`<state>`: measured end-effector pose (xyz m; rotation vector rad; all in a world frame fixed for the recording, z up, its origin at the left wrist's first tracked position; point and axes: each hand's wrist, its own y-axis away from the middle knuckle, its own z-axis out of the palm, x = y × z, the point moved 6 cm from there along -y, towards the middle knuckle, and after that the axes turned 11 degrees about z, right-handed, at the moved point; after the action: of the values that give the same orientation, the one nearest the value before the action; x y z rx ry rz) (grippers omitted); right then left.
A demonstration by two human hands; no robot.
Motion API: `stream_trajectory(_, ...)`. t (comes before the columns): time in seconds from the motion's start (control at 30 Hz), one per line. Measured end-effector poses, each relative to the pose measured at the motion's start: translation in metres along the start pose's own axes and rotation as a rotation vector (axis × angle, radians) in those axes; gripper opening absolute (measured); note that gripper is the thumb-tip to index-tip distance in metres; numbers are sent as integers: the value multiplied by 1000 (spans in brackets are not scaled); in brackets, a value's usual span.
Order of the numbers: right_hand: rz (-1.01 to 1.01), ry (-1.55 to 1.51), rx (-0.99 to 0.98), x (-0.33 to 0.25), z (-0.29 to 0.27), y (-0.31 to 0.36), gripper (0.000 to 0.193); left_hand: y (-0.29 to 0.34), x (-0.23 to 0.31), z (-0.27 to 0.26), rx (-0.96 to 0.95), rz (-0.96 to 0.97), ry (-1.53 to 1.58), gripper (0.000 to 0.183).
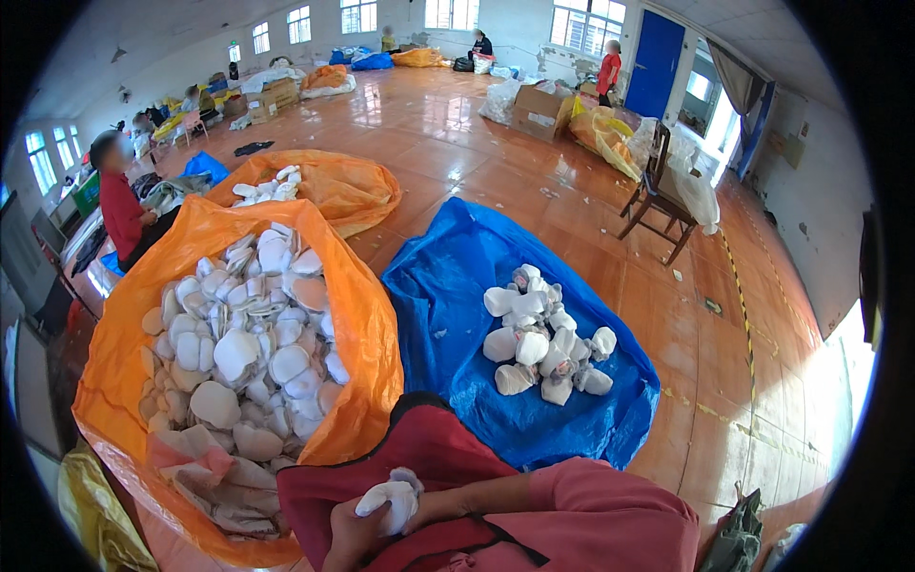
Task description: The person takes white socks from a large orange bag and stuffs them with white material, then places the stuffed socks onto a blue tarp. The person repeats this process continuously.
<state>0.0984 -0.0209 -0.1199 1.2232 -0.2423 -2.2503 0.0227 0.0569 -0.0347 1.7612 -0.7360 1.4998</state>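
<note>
Low in the middle, over the dark red apron on my lap, my left hand (351, 530) is closed on a soft white padded piece (391, 500). My right hand (419, 508) reaches in from the right and meets the same piece. White material covers its fingers, so their grip is hidden. To the left stands a large orange sack (367, 315), rolled open and full of loose white and beige rounded pads (236, 355). A blue sheet-like sack (438, 315) lies ahead to the right, bearing a small heap of rounded white bundles (534, 329).
Another orange sack (367, 195) with white pieces lies behind the full one. A person in red (122, 205) sits at the left. A wooden chair (658, 195) and a cardboard box (538, 112) stand farther right on the tiled floor. Several people are farther back.
</note>
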Motion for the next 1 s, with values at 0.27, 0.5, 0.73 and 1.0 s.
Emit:
stream_trajectory(0.27, 34, 129, -8, -4, 5, 18, 56, 4, 1, 2, -29, 69, -99, 15)
stream_trajectory(0.5, 44, 15, -21, 3, 11, 24, 59, 5, -18, -12, -82, 109, -328, 27)
stream_trajectory(0.73, 29, -82, -15, 3, 12, 26, 60, 10, -10, -10, -85, 114, -220, 28)
stream_trajectory(1.0, 10, -161, 3, 5, 10, 30, 60, 10, -20, -11, -33, -36, -76, 28)
